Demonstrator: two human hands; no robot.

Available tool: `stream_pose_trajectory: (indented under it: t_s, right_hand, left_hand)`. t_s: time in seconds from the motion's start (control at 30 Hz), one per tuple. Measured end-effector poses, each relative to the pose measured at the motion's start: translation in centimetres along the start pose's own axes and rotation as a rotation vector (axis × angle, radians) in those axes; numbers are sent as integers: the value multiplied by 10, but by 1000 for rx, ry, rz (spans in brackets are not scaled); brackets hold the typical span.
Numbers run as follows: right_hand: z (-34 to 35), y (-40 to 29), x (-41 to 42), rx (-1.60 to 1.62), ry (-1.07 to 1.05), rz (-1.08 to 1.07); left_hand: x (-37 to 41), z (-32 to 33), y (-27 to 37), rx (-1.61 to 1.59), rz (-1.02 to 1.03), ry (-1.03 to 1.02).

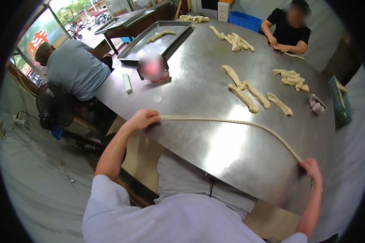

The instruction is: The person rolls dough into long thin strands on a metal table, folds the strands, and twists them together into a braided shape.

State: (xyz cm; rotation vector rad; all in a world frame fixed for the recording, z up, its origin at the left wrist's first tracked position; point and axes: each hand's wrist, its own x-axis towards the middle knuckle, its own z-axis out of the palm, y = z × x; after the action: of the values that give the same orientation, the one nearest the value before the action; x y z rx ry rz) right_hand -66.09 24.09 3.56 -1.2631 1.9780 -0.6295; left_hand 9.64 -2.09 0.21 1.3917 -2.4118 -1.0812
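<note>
A long, thin rope of dough [219, 120] with a spiral twist spans the space between my two hands. It bows away from me over the steel tabletop [194, 142]. My left hand [146, 118] pinches one end close to the table's near-left edge. At the far right, my right hand [311, 169] grips the other end. Beyond the rope lie thick dough strips [244, 98], some touching or overlapping, with a single dough strip [279, 104] apart on their right.
A metal tray [133, 51] holds a braided dough piece [160, 36]. More dough strips [235, 42] and a dough pile [292, 79] lie farther back. A co-worker [289, 30] handles dough opposite; another person [76, 66] sits left, near a fan [54, 104]. A whitish block [126, 83] rests on the table.
</note>
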Motion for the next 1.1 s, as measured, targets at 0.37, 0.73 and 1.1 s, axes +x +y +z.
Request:
stream_pose_trajectory:
  t_s: [0.37,0.73,1.1]
  right_hand:
    - [153,17,-68,-780,287,-134]
    - [100,-4,0,-368,286,-471]
    - [100,-65,-19,-301,-13,-370]
  left_hand:
    - [17,16,-55,471,115,568]
    - [-76,70,-46,596,-71,555]
    - [88,86,55,-371,185,548]
